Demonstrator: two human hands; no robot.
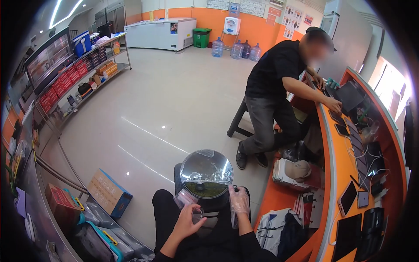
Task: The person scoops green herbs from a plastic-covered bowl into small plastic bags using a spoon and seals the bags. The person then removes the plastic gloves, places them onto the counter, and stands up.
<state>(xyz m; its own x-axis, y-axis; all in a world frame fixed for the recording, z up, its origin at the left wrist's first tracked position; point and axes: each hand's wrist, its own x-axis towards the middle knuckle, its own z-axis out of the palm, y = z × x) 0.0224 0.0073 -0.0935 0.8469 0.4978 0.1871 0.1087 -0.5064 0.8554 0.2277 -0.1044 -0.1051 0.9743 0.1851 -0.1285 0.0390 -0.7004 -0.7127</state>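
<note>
A round pot (208, 201) stands on a dark stool in front of my knees, with a dark green content showing at its near side. Its far part is covered by a shiny round lid (205, 165) with clear film along the edge. My left hand (188, 222) is bare, its fingers curled round a crumpled clear plastic piece (187, 198) near the pot's left side. On my right hand (239, 201) is a clear plastic glove; its fingertips are close to the pot's right rim, and whether they pinch the film there is too small to tell.
A person (279, 83) in black leans over an orange counter (334, 174) with phones and tablets at the right. A cardboard box (107, 192) lies on the floor at left, beside a metal shelf (94, 89). A white freezer (159, 35) and water bottles (237, 50) stand at the back.
</note>
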